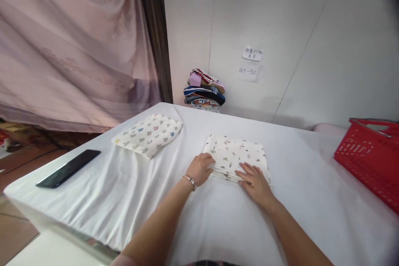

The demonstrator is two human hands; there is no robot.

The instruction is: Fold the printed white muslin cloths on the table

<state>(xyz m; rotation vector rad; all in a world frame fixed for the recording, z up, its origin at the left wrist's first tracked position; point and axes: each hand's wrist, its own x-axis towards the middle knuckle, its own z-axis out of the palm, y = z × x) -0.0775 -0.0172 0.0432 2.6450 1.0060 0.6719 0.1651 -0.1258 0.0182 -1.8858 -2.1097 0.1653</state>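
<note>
A: What is the whole job resting on?

B: A broad bench [311,166] under a white cover, creased towards the left. At its right side is a red basket [368,153], well apart from the work.

A: And the fabric?

B: Two pieces. One patterned cloth [148,135] lies by itself towards the far left. The folded cloth [232,153], white with small scattered motifs, lies flat in front of the person, right under both hands.

A: How would that one handle?

B: Light and soft, I'd judge, with little stiffness of its own. Nothing about it looks fragile, and I doubt it is very slippery, but its layers could slide over one another or sag if lifted by a single corner.

A: So where to take hold?

B: Along the near edge, where the layers show stacked. I'd take both near corners with every layer caught together, or slip the fingers underneath and support the middle.

A: What are the hands doing there?

B: The right hand [255,183] has its fingers spread, laid on top by the near edge towards the right corner. The left hand [199,169] curls at the near left corner; its thumb is hidden, so I cannot tell whether it pinches the layers or merely rests against them.
</note>
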